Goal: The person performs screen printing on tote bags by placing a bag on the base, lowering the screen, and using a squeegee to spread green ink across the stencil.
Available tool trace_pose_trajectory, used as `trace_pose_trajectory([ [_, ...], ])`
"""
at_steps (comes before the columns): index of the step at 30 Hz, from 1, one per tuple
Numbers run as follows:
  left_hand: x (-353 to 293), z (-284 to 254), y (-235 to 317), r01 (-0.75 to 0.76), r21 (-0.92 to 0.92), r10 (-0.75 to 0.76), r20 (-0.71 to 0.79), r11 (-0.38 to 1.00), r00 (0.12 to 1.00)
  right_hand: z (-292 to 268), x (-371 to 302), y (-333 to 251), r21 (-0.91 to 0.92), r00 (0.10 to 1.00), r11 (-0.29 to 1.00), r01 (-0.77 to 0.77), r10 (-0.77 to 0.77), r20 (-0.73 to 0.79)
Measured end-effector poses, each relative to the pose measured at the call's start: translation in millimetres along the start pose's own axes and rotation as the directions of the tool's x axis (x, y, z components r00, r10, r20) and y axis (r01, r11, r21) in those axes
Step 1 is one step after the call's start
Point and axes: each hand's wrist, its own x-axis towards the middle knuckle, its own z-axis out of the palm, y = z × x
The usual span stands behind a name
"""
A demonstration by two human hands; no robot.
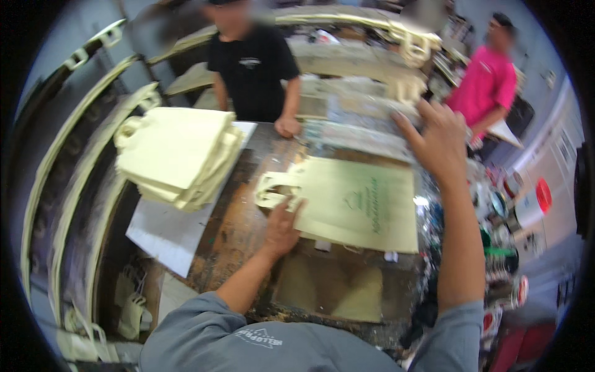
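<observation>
A pale yellow tote bag (322, 186) with a green print lies flat on the worktable, its handles toward the left. My left hand (284, 230) is at the handle end, fingers bent over the bag's edge and gripping it. My right hand (441, 139) is raised beyond the bag's far right corner, thumb and fingers apart. It is slightly blurred and beside the end of a translucent framed panel (365, 141) behind the bag; I cannot tell whether it touches the panel.
A stack of blank tote bags (176, 149) rests on a white board (170, 226) at the left. Across the worktable (229, 229) stands a person in black (254, 74); another in pink (486, 80) is at the far right. Tubs and cans (530, 204) crowd the right; bag-laden racks (68, 186) line the left.
</observation>
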Motion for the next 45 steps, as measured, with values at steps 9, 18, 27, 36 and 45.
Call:
trace_pose_trajectory([
  [9, 73, -30, -6, 0.119, -0.258, -0.024, 0.346, 0.959, 0.938, -6, 3, -4, 0.053, 0.998, 0.998, 0.026, -0.023, -0.062],
  [18, 181, -206, -103, -0.124, -0.240, 0.132, 0.016, 0.963, 0.991, -4, -1, -2, 0.051, 0.998, 0.999, 0.011, -0.008, -0.057],
  [27, 138, -368, -261, 0.118, -0.059, -0.128, -0.216, 0.991, 0.968, -6, -5, -4, 0.093, 0.998, 0.996, -0.010, 0.015, -0.054],
  [36, 69, -352, -381, 0.470, -0.076, -0.470, -0.292, 0.879, 0.833, -3, -12, -2, 0.081, 0.995, 0.996, 0.026, -0.017, -0.103],
  [45, 52, -352, -414, 0.554, -0.108, -0.555, -0.330, 0.825, 0.763, 2, -15, 5, 0.093, 0.994, 0.995, 0.031, -0.021, -0.104],
])
